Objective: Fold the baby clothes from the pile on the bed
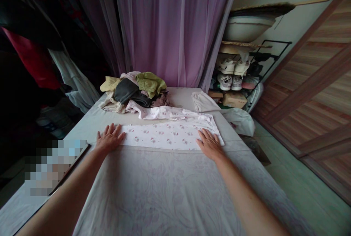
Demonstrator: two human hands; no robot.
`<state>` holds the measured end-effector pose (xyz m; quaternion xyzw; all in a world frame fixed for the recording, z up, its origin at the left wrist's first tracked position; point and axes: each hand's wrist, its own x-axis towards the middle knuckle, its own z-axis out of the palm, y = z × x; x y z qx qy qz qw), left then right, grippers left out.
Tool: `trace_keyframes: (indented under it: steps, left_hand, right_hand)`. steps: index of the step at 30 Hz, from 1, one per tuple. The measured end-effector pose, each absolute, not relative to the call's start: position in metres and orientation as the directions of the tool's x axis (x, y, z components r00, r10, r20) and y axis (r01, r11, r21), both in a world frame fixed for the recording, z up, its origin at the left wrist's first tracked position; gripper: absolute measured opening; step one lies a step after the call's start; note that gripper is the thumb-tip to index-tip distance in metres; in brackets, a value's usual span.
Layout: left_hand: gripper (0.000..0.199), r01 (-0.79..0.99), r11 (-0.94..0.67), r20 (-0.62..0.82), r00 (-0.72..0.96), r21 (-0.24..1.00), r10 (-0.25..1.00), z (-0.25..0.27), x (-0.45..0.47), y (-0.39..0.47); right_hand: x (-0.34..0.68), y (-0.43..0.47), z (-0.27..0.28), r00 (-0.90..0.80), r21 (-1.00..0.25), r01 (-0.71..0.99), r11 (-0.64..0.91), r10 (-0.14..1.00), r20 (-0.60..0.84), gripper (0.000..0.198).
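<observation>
Two hands of yours lie palm down on the counter (233,133), pressing a white printed garment (161,135) between and beneath them. Your left hand (109,139) has its fingers well spread, with the tips on the right side of it touching the garment's left end and the rest on the cloth cover. Your right hand (210,144) lies flat over the garment's near right part, fingers extended and slightly apart; both rest on top, with nothing gripped. The garment's near part runs smooth from left to right, while its far part is rumpled and reaches left to the pile of clothes (127,91). To the far right you have a folded white cloth (205,101); near left, beside your left forearm, lies a flat object (56,172) with a blurred face.
</observation>
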<state>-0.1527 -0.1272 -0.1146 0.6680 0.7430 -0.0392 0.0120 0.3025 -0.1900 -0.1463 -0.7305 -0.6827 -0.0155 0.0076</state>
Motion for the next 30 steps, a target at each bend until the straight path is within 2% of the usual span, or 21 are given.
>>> trace_keyframes:
  steps: [2,5,9,12,20,27,30]
  left_hand:
    - [0.059,0.991,0.117,0.002,-0.117,-0.072,0.993,-0.114,-0.139,-0.131]
    - [0.054,0.997,-0.042,0.073,0.047,-0.072,0.996,-0.114,-0.103,-0.141]
    - [0.050,0.943,-0.331,0.026,0.330,0.031,0.944,-0.118,-0.040,-0.154]
    - [0.048,0.879,-0.459,0.012,0.461,0.132,0.887,-0.122,0.002,-0.155]
    - [0.049,0.779,-0.586,0.047,0.592,0.223,0.804,-0.129,0.072,-0.140]
    - [0.056,0.700,-0.671,0.085,0.674,0.244,0.734,-0.135,0.120,-0.132]
    - [0.065,0.677,-0.693,0.097,0.694,0.247,0.713,-0.133,0.132,-0.131]
  right_hand:
    - [0.300,-0.189,-0.149,0.076,-0.012,0.997,-0.075,0.994,0.082,0.052]
    - [0.298,-0.184,-0.149,0.067,-0.044,0.997,-0.061,0.988,0.137,0.049]
    - [0.307,-0.169,-0.137,-0.015,-0.057,0.998,0.023,0.989,0.144,0.042]
    - [0.317,-0.150,-0.122,-0.051,-0.072,0.996,0.059,0.992,0.114,0.038]
    - [0.326,-0.084,-0.103,0.008,-0.076,0.997,0.003,0.989,0.147,0.046]
    - [0.321,-0.040,-0.104,-0.071,-0.051,0.996,0.072,0.997,0.019,0.071]
    - [0.323,-0.030,-0.106,-0.074,-0.032,0.997,0.074,0.997,-0.010,0.055]
